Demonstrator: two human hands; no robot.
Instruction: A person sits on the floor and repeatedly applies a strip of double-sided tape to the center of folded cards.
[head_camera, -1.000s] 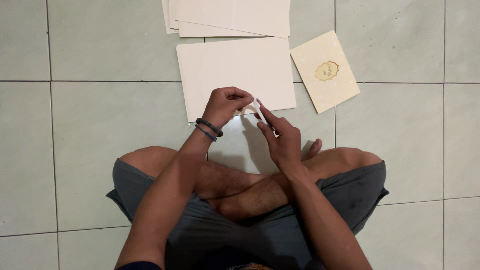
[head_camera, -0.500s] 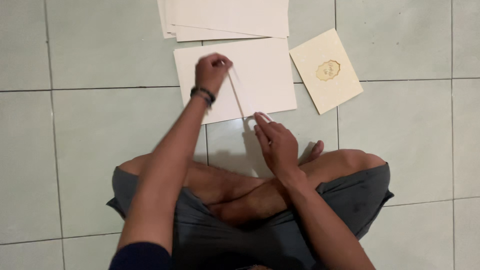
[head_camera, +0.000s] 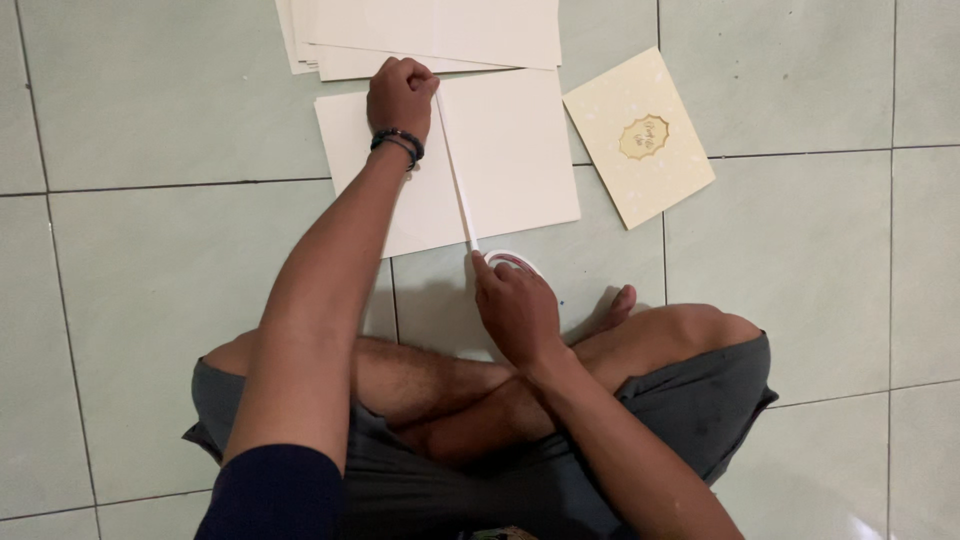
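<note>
Right hand (head_camera: 515, 312): closed on tape roll (head_camera: 512, 261), at sheet's near edge.
Tape strip (head_camera: 456, 170): stretched taut across cream sheet (head_camera: 510, 150) — step in hand.
Left hand (head_camera: 400, 95): fist pinching strip's far end; pressing down likely comes next.

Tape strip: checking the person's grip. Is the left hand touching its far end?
Touching. The head view shows the left hand closed on the far end of the tape strip.
</note>
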